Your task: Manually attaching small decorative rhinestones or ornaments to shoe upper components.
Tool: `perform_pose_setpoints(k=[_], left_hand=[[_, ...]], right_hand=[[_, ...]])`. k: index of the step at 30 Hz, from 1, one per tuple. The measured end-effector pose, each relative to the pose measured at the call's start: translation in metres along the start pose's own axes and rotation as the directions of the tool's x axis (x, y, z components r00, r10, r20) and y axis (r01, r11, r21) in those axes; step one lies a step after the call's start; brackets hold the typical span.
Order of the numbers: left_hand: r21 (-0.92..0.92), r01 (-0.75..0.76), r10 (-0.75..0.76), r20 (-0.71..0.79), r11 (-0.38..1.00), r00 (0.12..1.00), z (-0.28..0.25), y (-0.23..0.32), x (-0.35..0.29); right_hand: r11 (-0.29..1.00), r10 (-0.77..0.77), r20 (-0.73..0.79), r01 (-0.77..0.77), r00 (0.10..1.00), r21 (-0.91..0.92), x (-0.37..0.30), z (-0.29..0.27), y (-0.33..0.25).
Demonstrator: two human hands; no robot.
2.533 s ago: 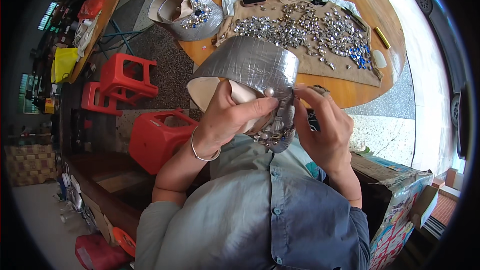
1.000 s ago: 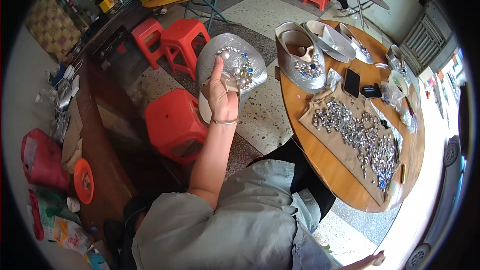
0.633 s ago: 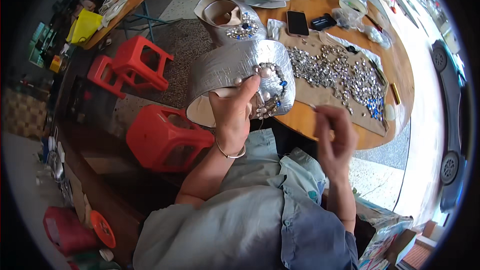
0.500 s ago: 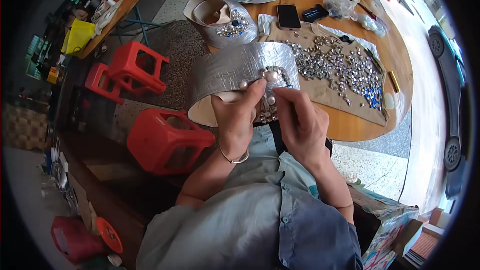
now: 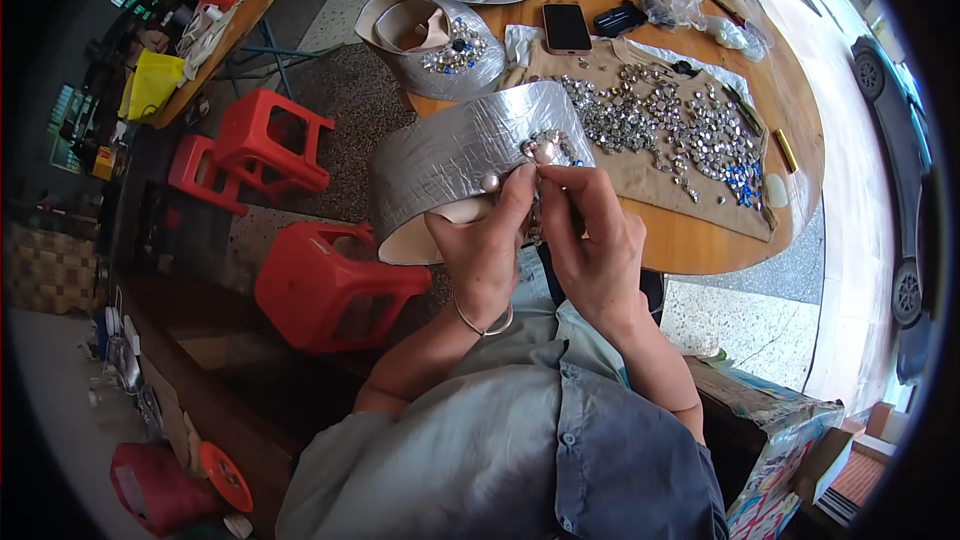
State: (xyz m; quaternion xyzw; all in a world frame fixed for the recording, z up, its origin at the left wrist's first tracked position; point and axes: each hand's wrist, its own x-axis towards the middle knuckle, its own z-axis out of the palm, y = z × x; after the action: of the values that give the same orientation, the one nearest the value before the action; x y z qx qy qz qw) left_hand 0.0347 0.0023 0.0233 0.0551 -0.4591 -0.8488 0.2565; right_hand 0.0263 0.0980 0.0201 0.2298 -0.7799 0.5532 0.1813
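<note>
A wide silver band (image 5: 450, 155) with a pale lining curves in front of me above my lap. My left hand (image 5: 480, 260) grips its lower edge, thumb outside and fingers tucked inside, out of sight. Pearl-like beads and clear stones (image 5: 545, 148) form a cluster on the band's right part, and one single pearl (image 5: 489, 183) sits left of my thumb. My right hand (image 5: 605, 255) is closed in a pinch just under the cluster, fingertips touching or nearly touching the left thumb. Whatever lies between those fingertips is too small to make out.
Loose clear and blue rhinestones (image 5: 655, 115) lie on a tan cloth (image 5: 640, 180) on the round wooden table (image 5: 700, 258). Behind stand another decorated silver piece (image 5: 480, 70), a phone (image 5: 567, 28) and plastic bags (image 5: 670, 8). Red stools (image 5: 310, 285) stand at left.
My right hand has shifted left and its fingertips have come up against my left thumb below the bead cluster. The band has tilted slightly; my left hand keeps its grip.
</note>
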Motion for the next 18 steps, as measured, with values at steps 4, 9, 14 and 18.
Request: perform_pose_setpoints(k=[4, 9, 14, 18], left_hand=[[0.032, -0.105, 0.104, 0.025, 0.994, 0.994, 0.001, -0.006, 0.001], [0.182, -0.111, 0.097, 0.088, 0.977, 0.991, -0.009, -0.014, -0.004], [0.213, -0.069, 0.044, 0.124, 0.975, 0.991, -0.014, -0.021, -0.015], [0.017, 0.12, -0.122, 0.157, 0.993, 0.98, -0.016, -0.007, 0.003]], right_hand=[[1.0, 0.012, 0.001, -0.012, 1.0, 0.017, 0.0, -0.002, 0.002], [1.0, 0.02, -0.02, -0.02, 1.0, 0.015, 0.002, -0.004, 0.002], [0.971, 0.166, -0.042, -0.155, 0.985, 0.182, 0.003, 0.001, 0.008], [0.89, 0.282, 0.002, -0.262, 0.959, 0.373, 0.008, -0.021, -0.004]])
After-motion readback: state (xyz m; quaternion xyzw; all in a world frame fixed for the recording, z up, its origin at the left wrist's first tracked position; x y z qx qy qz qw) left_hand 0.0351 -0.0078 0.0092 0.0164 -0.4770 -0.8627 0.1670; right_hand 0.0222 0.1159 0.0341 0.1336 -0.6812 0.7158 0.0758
